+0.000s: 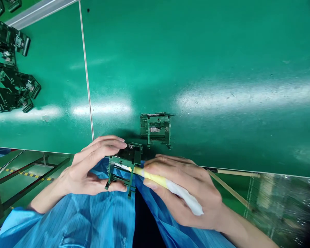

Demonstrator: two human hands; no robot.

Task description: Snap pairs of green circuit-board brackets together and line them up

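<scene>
My left hand point(93, 167) grips a small dark, box-like frame point(125, 155) of flat boards, fingers over its top and thumb below. In my right hand point(184, 189) is a slim pen-like tool point(157, 178), its grip yellow and its rear part wrapped in white. Its front end reaches into the open side of the held frame; the tip itself is hard to make out. Just beyond my hands, a similar dark frame point(158, 129) rests on the green table near its front edge.
Several more dark assemblies point(10, 75) crowd the table's left side. A pale seam point(85, 65) crosses the green tabletop point(209, 44). Under the table edge are metal bars point(36, 179) at left and clear plastic-looking material point(286, 206) at right.
</scene>
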